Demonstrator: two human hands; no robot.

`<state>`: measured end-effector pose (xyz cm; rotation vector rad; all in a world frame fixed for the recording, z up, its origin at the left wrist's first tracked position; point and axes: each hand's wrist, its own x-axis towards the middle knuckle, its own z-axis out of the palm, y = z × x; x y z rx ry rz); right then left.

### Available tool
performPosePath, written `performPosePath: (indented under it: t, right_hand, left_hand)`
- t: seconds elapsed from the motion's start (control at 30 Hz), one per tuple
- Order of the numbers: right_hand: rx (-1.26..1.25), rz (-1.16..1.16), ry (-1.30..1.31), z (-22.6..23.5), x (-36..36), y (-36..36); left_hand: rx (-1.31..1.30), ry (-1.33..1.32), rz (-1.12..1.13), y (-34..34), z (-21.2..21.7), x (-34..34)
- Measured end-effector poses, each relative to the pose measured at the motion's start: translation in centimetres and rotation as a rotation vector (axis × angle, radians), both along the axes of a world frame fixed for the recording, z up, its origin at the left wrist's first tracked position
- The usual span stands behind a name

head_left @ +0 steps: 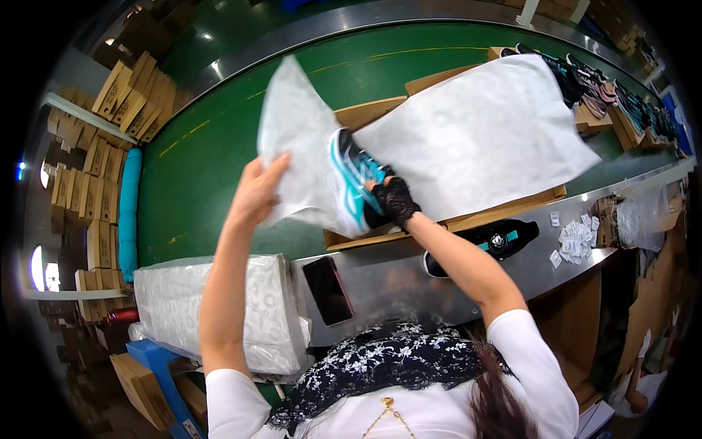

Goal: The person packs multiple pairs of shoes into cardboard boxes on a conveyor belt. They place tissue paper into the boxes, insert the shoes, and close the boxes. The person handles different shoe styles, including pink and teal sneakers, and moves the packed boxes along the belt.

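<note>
We see the left hand closed on the edge of a white tissue sheet, which is lifted and folded over a teal-and-black sneaker. The right hand, in a black lace glove, grips the sneaker at its near end. The sneaker sits in an open cardboard shoebox on the green conveyor belt. Its long axis runs near-to-far, tilted slightly left at the far end; we cannot tell which end is the toe. A second tissue sheet lies across the box to the right. A black phone and another dark shoe rest on the metal ledge.
</note>
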<state>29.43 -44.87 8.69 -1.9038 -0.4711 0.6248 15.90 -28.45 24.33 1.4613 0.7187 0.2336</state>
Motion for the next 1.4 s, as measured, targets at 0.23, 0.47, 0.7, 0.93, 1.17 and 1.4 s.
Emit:
performPosePath:
  t: [0.23, 0.47, 0.7, 0.93, 1.17, 1.4]
  right_hand:
    - [0.151, 0.105, 0.016, 1.1, -0.4, -4.5]
    - [0.426, -0.486, -0.143, 8.7, 2.3, -18.8]
    - [-0.508, 0.004, -0.676, 5.0, -1.7, -26.9]
    - [-0.302, 0.337, -0.945, 11.5, -4.6, -21.7]
    - [0.337, 0.357, -1.184, 18.0, -6.4, -12.4]
    - [0.422, 0.414, -1.010, 14.7, -6.1, -13.4]
  left_hand:
    - [0.049, -0.021, -0.115, -3.4, -9.0, 4.4]
    - [1.459, 0.352, -0.584, -7.7, -17.6, 4.7]
    - [1.450, 0.289, -0.173, -9.0, -14.8, 7.1]
    - [0.776, -0.153, -0.654, -17.5, -7.2, -2.2]
    - [0.283, 0.022, -0.136, -16.1, -2.6, -4.3]
    - [0.203, -0.232, 0.130, -9.8, -4.9, -4.6]
